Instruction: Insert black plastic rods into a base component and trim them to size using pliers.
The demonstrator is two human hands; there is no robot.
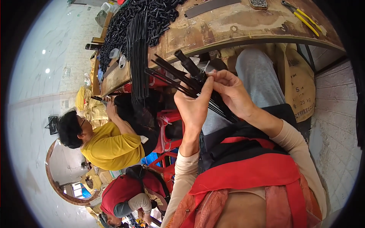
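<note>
In front of my lap, my left hand (194, 108) is wrapped round a bundle of thin black rods (218, 106) that looks like a folding umbrella frame. A thicker black tube (187, 62) sticks up out of the bundle, and loose rod ends fan out to its left. My right hand (234, 93) meets the left thumb beside the tube's base, its thumb and fingertips pinched together. What lies in that pinch is too small to make out; a whitish bit shows just above it.
Many long black rods (138, 53) hang over the edge of the wooden table (228, 26), beside a heap of short black parts (133, 22). Yellow-handled pliers (306, 22) and a small tray (258, 3) lie far right. Two people (114, 146) work at left; a printed sack (300, 83) stands right.
</note>
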